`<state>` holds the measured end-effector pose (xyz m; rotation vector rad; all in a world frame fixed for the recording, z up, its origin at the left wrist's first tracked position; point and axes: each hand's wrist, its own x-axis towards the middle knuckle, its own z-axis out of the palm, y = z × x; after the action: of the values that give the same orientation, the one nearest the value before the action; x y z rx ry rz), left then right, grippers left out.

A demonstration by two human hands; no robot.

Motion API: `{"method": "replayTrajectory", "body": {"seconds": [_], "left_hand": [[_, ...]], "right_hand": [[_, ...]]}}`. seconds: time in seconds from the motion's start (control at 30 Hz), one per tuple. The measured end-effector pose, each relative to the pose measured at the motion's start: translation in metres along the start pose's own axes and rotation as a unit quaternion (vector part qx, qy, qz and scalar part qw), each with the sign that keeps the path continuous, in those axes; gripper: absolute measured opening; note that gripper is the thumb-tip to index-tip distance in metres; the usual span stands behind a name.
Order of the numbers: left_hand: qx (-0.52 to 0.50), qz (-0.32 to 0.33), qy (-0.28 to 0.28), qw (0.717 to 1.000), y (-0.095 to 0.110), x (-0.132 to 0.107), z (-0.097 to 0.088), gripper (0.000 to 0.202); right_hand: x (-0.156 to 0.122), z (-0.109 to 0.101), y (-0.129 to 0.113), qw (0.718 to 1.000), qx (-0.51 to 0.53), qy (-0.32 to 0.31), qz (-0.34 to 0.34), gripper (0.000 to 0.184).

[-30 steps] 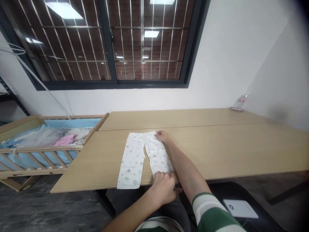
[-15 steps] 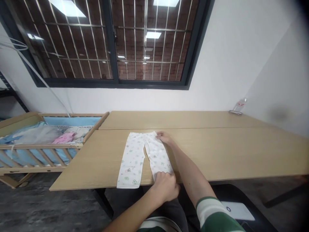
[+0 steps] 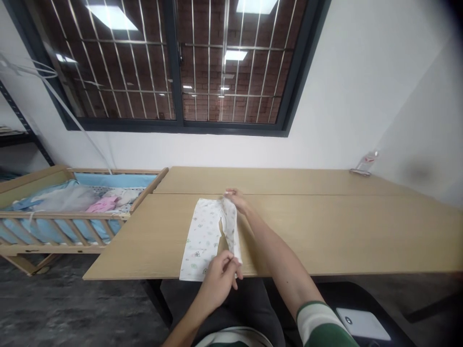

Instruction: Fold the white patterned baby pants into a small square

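White baby trousers [image 3: 203, 230] with small green and grey prints lie on the wooden table [image 3: 307, 231], waist toward the window. Their left leg is flat, and its hem hangs just over the front edge. The other leg is raised and bent inward, its outer side off the tabletop. My right hand [image 3: 238, 200] pinches the right corner of the waistband. Closer to me, my left hand [image 3: 220, 278] has its fingers closed on the hem of the raised leg and covers part of the left leg's hem.
A wooden cot [image 3: 87, 218] with blue lining and a pink cloth [image 3: 103, 204] stands left of the table. A clear bottle [image 3: 368, 163] lies at the back right. Below the table's front edge, a white device [image 3: 363, 324] rests on a black chair [image 3: 334, 292].
Both hands have lifted the trousers' right leg and carried it leftward, over toward the other leg. The view has shifted slightly left.
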<state>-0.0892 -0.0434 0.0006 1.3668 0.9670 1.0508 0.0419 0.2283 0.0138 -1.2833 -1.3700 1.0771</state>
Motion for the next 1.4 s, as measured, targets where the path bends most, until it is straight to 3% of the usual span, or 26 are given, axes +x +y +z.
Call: {"method": "replayTrajectory", "body": {"seconds": [0.23, 0.5, 0.7, 0.93, 1.03, 1.13, 1.2, 1.27, 1.33, 1.4], "left_hand": [[0.014, -0.027, 0.084, 0.996, -0.017, -0.039, -0.049, 0.038], [0.033, -0.058, 0.132, 0.989, -0.038, -0.052, -0.068, 0.037], [0.077, -0.059, 0.155, 0.983, -0.047, -0.057, -0.081, 0.035], [0.209, -0.066, 0.166, 0.961, -0.059, -0.07, -0.098, 0.036], [0.371, -0.028, 0.208, 0.904, -0.058, -0.079, -0.097, 0.033], [0.503, 0.11, 0.264, 0.815, -0.054, -0.086, -0.086, 0.023], [0.554, 0.195, 0.263, 0.765, -0.053, -0.086, -0.074, 0.028], [0.6, 0.24, 0.249, 0.721, -0.056, -0.085, -0.062, 0.041], [0.64, 0.254, 0.244, 0.683, -0.063, -0.081, -0.053, 0.045], [0.662, 0.25, 0.245, 0.663, -0.073, -0.078, -0.049, 0.042]], "right_hand": [[0.003, 0.071, -0.006, 0.999, -0.044, -0.019, -0.022, 0.032], [-0.001, 0.131, 0.006, 0.987, -0.154, -0.012, -0.048, 0.024], [-0.006, 0.148, 0.014, 0.975, -0.218, -0.016, -0.046, 0.024], [-0.015, 0.137, 0.01, 0.961, -0.258, -0.066, -0.081, 0.018], [-0.036, 0.126, 0.002, 0.948, -0.273, -0.112, -0.117, 0.026], [-0.078, 0.113, -0.009, 0.92, -0.285, -0.195, -0.184, 0.04], [-0.113, 0.104, -0.019, 0.876, -0.291, -0.287, -0.258, 0.054], [-0.149, 0.095, -0.028, 0.83, -0.28, -0.37, -0.309, 0.061], [-0.177, 0.088, -0.032, 0.794, -0.269, -0.433, -0.332, 0.059], [-0.195, 0.082, -0.029, 0.769, -0.275, -0.476, -0.328, 0.059]]}}
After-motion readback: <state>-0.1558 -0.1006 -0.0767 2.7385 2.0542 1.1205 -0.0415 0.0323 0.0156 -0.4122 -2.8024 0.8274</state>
